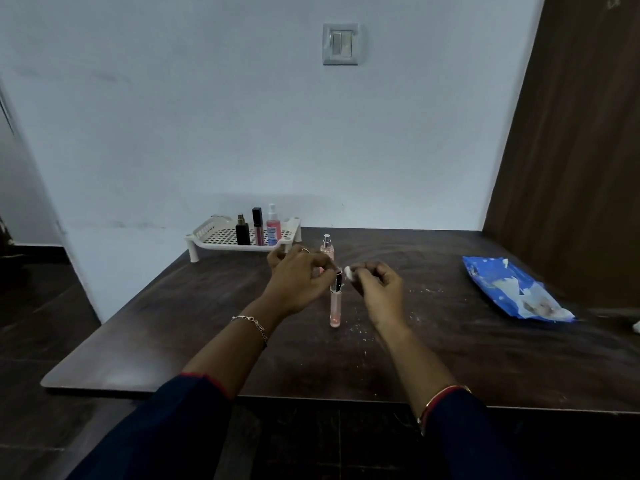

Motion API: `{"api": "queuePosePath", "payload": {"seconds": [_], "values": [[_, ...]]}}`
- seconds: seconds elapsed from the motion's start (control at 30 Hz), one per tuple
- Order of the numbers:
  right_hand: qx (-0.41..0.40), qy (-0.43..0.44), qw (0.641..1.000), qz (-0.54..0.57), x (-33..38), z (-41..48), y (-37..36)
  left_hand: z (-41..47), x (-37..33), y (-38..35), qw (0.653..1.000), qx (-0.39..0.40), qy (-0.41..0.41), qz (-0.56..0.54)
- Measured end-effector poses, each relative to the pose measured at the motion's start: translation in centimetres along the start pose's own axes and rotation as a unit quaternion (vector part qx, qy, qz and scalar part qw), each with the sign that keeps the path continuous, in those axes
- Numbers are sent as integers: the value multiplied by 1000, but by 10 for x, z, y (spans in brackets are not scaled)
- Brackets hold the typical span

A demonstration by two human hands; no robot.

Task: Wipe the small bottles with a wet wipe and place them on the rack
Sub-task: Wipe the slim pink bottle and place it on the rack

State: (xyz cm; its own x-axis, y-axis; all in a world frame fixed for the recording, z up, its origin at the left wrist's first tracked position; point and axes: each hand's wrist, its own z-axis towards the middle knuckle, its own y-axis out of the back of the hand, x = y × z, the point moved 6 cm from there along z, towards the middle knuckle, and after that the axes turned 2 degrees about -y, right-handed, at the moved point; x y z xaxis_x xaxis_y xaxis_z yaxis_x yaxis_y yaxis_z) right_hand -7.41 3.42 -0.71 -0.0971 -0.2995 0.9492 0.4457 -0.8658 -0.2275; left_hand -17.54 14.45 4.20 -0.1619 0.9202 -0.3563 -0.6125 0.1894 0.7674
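A slim pink bottle with a black cap (335, 306) stands upright on the dark table (173, 323). My left hand (298, 280) pinches its cap at the top. My right hand (379, 289) holds a small wad of white wet wipe (349, 273) right beside the cap. Behind my hands stands another pink spray bottle (327, 247). The white perforated rack (214, 235) at the back holds three bottles: a black one (242, 232), a dark slim tube (257, 225) and a pink spray bottle (273, 228).
A blue wet-wipe packet (512, 289) lies open at the right of the table, with white wipes showing. White crumbs are scattered near the bottle. A brown door (571, 150) stands at the right, the wall behind.
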Motion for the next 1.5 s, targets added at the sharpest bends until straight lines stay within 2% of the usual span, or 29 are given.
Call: {"api": "queuePosePath", "payload": {"seconds": [0.17,0.33,0.53,0.77,0.93,1.23,1.5], "values": [[21,69,996,-53,5,-3,-9,-1,2,1,997,11,22,-72],[38,92,989,-108,-8,-8,-9,1,8,2,992,20,29,-120],[32,102,981,-161,-10,-7,-10,1,16,2,998,35,19,-54],[25,122,984,-130,3,-7,-17,4,17,-1,998,37,23,-38],[31,93,985,-143,-17,-12,-4,5,13,-5,999,37,26,-30],[47,118,986,-108,-1,1,-5,12,10,-9,998,-24,59,-20],[81,66,983,-150,-21,-3,3,15,6,-5,999,-11,43,-7]]}}
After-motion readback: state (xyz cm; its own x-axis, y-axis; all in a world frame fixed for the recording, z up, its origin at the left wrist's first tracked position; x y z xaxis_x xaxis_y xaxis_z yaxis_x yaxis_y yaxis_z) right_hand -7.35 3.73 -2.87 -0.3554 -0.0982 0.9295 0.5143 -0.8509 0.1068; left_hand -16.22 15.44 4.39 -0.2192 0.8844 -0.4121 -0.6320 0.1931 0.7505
